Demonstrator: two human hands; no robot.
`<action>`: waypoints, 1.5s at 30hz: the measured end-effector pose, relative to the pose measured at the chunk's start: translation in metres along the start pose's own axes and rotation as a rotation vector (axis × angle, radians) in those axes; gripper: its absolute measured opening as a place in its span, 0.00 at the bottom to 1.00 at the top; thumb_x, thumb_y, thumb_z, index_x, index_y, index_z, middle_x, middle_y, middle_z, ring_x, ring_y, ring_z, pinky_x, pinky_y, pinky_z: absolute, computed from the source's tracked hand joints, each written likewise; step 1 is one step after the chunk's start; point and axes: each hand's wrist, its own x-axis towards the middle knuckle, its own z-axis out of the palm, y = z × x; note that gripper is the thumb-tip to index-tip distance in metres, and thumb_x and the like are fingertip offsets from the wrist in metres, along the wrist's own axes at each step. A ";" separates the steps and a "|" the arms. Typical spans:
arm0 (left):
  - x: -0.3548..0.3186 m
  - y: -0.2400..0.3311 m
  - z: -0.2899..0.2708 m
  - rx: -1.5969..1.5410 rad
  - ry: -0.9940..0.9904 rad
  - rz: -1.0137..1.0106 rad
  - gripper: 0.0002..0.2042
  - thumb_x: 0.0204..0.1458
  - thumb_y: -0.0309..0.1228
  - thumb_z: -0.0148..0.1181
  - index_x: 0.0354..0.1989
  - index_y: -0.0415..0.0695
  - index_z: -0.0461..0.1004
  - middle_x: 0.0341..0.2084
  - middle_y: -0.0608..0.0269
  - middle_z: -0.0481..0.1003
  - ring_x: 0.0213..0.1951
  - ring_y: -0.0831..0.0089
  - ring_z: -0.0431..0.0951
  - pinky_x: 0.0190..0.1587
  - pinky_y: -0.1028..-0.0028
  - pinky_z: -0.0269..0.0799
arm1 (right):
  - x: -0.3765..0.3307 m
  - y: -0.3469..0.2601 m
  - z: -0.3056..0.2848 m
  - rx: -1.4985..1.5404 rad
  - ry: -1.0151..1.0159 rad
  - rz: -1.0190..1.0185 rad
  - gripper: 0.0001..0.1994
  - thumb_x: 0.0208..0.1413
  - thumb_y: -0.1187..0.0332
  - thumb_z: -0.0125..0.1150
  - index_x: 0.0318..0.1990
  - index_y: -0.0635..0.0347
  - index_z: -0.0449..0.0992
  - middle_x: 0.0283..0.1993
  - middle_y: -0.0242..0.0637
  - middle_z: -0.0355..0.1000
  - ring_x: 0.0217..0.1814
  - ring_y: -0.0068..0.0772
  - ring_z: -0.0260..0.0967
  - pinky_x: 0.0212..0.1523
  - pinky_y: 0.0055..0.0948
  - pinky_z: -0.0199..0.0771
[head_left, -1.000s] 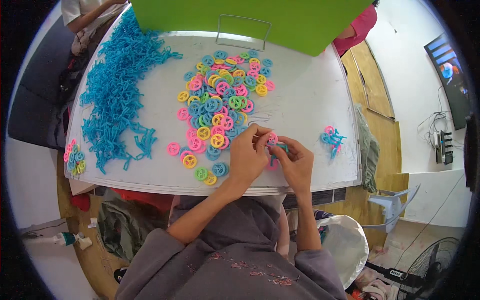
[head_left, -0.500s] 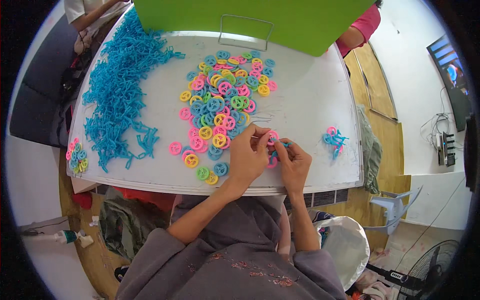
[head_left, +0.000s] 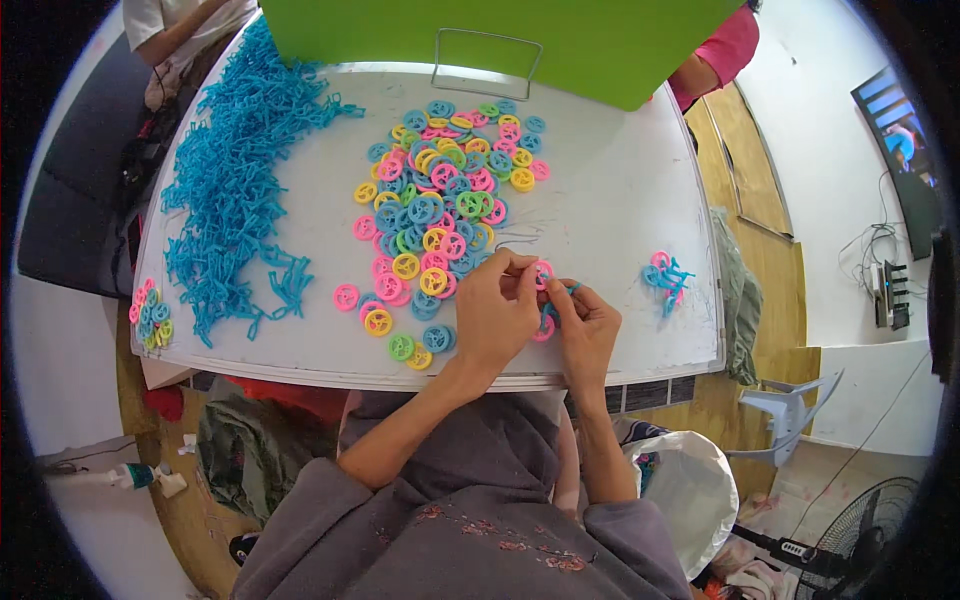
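From the head cam: the left hand (head_left: 497, 318) has thumb and fingers pinched on a pink spoked wheel (head_left: 544, 275), held up over the near edge of the white table (head_left: 600, 200). Right hand (head_left: 588, 335) is just beside it, fingertips closed on a little blue plastic piece (head_left: 573, 288), mostly hidden by the fingers. Can't tell if piece and wheel actually touch. A second pink wheel (head_left: 543, 329) shows in the gap below, partly covered.

Left of the hands there's a messy pile of wheels (head_left: 421, 209) in pink, blue, yellow and green, then a huge heap of blue plastic pieces (head_left: 232, 180) further left. Small batch of wheels (head_left: 152, 318) at the table's left edge, and a little pink-and-blue cluster (head_left: 664, 277) off to the right. Big green panel (head_left: 580, 50) at the far side.
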 end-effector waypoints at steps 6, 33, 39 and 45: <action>0.002 -0.001 -0.003 -0.090 -0.016 -0.089 0.05 0.54 0.23 0.57 0.36 0.35 0.74 0.28 0.58 0.78 0.28 0.75 0.78 0.31 0.76 0.73 | -0.001 0.011 0.003 0.004 0.025 -0.054 0.10 0.55 0.73 0.63 0.42 0.70 0.79 0.33 0.35 0.77 0.32 0.19 0.71 0.35 0.18 0.70; 0.021 -0.009 -0.180 0.914 0.450 0.285 0.11 0.48 0.22 0.60 0.41 0.43 0.75 0.32 0.59 0.72 0.37 0.63 0.71 0.38 0.67 0.67 | 0.062 0.003 -0.138 -0.793 0.325 -0.455 0.12 0.53 0.68 0.64 0.44 0.61 0.79 0.32 0.34 0.76 0.35 0.25 0.70 0.43 0.27 0.66; 0.014 -0.019 -0.214 0.966 0.258 0.101 0.09 0.44 0.24 0.65 0.36 0.43 0.76 0.32 0.55 0.72 0.36 0.58 0.71 0.39 0.63 0.67 | 0.064 0.012 -0.122 -0.958 0.488 -0.563 0.10 0.52 0.68 0.64 0.41 0.59 0.81 0.40 0.38 0.75 0.43 0.38 0.71 0.48 0.35 0.67; 0.027 -0.019 -0.220 0.862 0.345 0.220 0.08 0.44 0.22 0.63 0.33 0.43 0.74 0.29 0.59 0.71 0.36 0.58 0.70 0.39 0.63 0.65 | 0.049 0.001 -0.089 -0.729 0.535 -0.625 0.08 0.55 0.72 0.61 0.41 0.61 0.80 0.40 0.36 0.74 0.42 0.31 0.69 0.45 0.31 0.67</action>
